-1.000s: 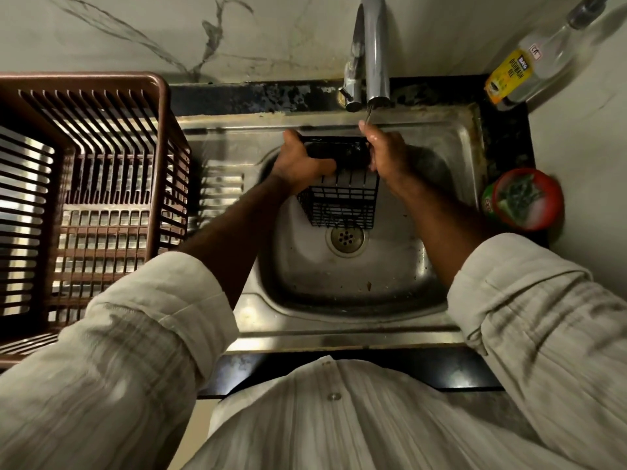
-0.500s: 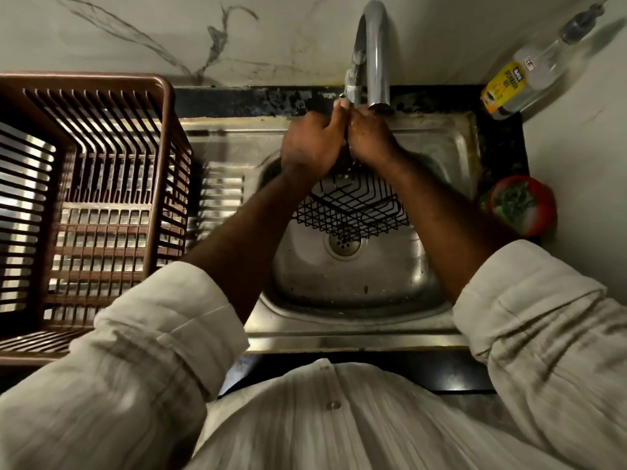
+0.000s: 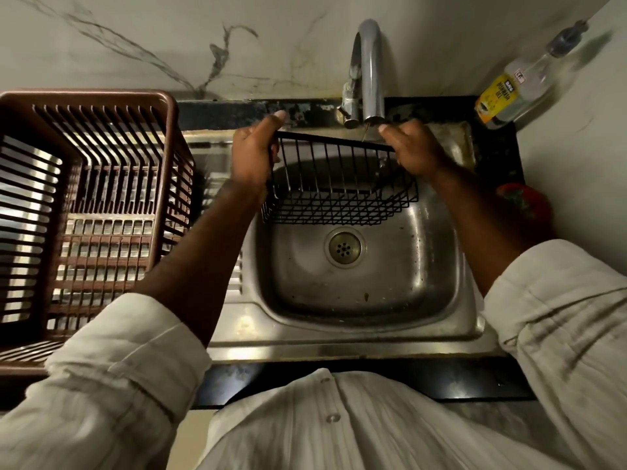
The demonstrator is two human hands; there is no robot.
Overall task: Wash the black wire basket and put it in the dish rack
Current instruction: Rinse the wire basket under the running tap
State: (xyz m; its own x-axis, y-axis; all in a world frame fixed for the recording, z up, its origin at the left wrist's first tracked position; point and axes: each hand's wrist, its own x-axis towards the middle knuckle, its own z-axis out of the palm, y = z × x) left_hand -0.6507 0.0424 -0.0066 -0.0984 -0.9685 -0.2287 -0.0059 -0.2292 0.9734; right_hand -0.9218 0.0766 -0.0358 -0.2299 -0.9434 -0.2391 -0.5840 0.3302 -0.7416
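Observation:
The black wire basket (image 3: 339, 188) is held above the steel sink (image 3: 356, 317), just under the tap spout (image 3: 371, 69). My left hand (image 3: 254, 154) grips its left end, fingers curled round the top rim. My right hand (image 3: 412, 150) grips the right end of that rim. The basket hangs tilted, its open side towards me and its mesh bottom over the back of the bowl. A thin trickle falls from the spout onto the rim. The brown plastic dish rack (image 3: 88, 212) stands to the left of the sink, with nothing in it.
A dish soap bottle (image 3: 515, 89) leans in the back right corner. A red tub with a green scrubber (image 3: 524, 201) sits on the black counter right of the sink. The drain (image 3: 343, 247) lies below the basket. A marble wall rises behind.
My hands were together at the basket's top under the tap; they have spread to its two ends. The basket has turned and been lifted, now held wide across the sink.

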